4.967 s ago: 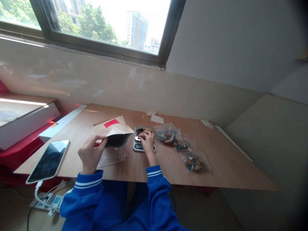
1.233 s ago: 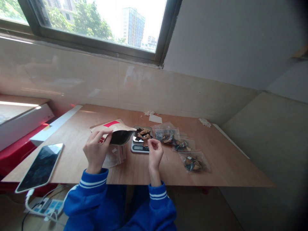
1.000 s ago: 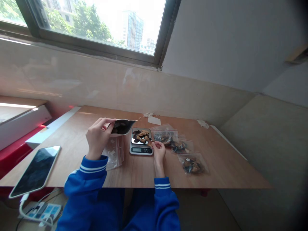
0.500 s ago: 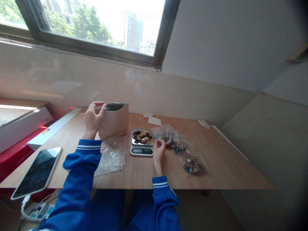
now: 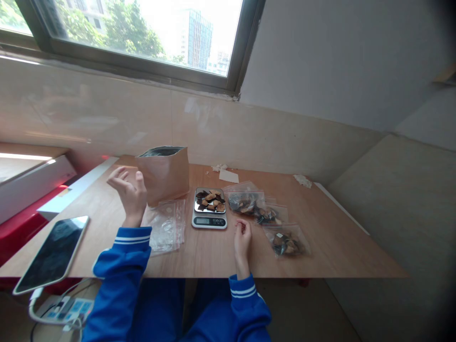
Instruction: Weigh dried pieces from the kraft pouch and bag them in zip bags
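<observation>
My left hand (image 5: 131,194) is off the brown paper bag (image 5: 164,175), in front of its left side, with thumb and fingers apart and nothing in them. The bag stands upright with its mouth open and a silvery lining showing. My right hand (image 5: 242,240) is just right of the digital scale (image 5: 209,222), its fingers curled in; whatever they may hold is too small to make out. Several dried brown slices (image 5: 211,201) lie on the scale's metal plate. Flat clear zip bags (image 5: 166,228) lie between my left hand and the scale.
Filled zip bags of dark and tan dried pieces (image 5: 245,203) lie right of the scale, one bag (image 5: 288,243) nearer the front edge. A tablet (image 5: 53,254) with a white cable lies at the left. A white card (image 5: 228,176) and crumpled tissue (image 5: 302,180) are near the wall.
My left hand has let go of the paper bag's rim and moved down and left. My right hand has drawn back from the scale, slightly right and toward me.
</observation>
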Available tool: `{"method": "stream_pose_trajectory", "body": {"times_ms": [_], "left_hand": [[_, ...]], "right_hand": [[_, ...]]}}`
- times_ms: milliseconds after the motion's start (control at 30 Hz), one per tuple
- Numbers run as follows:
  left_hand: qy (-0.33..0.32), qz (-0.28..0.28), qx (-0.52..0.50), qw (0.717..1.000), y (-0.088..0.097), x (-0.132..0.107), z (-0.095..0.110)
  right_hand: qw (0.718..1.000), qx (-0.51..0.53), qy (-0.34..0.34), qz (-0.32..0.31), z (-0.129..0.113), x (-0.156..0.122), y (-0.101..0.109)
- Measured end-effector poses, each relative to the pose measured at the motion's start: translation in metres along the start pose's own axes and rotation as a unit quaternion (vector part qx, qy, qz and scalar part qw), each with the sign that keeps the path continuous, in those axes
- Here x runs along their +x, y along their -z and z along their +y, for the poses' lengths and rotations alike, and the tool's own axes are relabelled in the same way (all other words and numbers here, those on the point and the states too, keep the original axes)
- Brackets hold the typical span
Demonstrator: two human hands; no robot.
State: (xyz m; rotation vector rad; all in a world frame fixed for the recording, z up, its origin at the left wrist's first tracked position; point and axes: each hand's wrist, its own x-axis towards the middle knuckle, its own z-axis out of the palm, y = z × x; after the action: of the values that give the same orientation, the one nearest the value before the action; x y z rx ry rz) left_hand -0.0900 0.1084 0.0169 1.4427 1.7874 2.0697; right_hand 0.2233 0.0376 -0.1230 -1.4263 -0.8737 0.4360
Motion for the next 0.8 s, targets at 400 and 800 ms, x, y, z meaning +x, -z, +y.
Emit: {"method": "stream_pose_trajectory", "body": {"times_ms": [400, 800], "left_hand": [[0.086, -0.293, 0.114, 0.945, -0.007, -0.107, -0.021], [0.074, -0.380, 0.167, 0.907, -0.008, -0.112, -0.050]], "right_hand": [[0.998, -0.032, 0.016, -0.045, -0.013, -0.005, 0.002], [0.997, -0.037, 0.020, -0.062, -0.017, -0.007, 0.003]]}}
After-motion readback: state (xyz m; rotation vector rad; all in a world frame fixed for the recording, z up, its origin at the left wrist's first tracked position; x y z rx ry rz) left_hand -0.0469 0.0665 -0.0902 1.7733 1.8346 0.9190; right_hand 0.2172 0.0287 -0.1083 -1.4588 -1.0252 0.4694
